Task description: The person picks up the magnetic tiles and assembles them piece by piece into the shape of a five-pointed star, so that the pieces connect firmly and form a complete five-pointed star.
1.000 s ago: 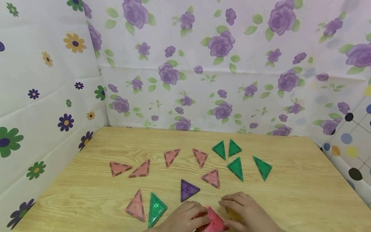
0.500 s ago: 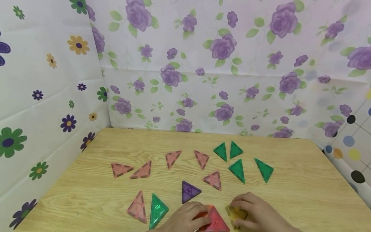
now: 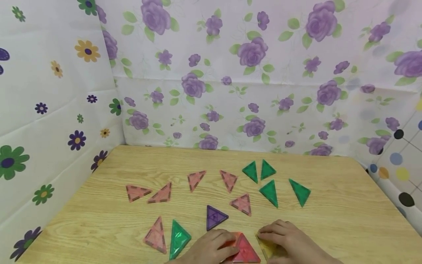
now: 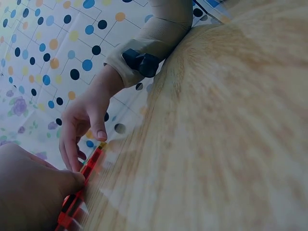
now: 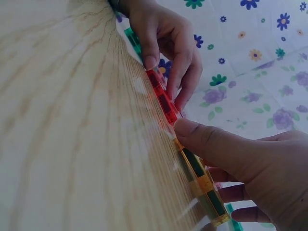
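At the bottom centre of the frame a red tile (image 3: 245, 251) lay flat on the bench (image 3: 349, 223), the left hand (image 3: 213, 247)'s grip narrowed over it with thumb and fingers at its edges, seemingly to keep it from sliding. Just to its right was a yellow tile (image 3: 265, 248), pinched between the right hand (image 3: 289, 241)'s thumb and fingers, apparently for control of its edge. Farther up, a purple triangle (image 3: 215, 217), pink tiles (image 3: 243, 204) and green tiles (image 3: 270, 192) lay spread out, a spacing that probably made each easy to lift singly.
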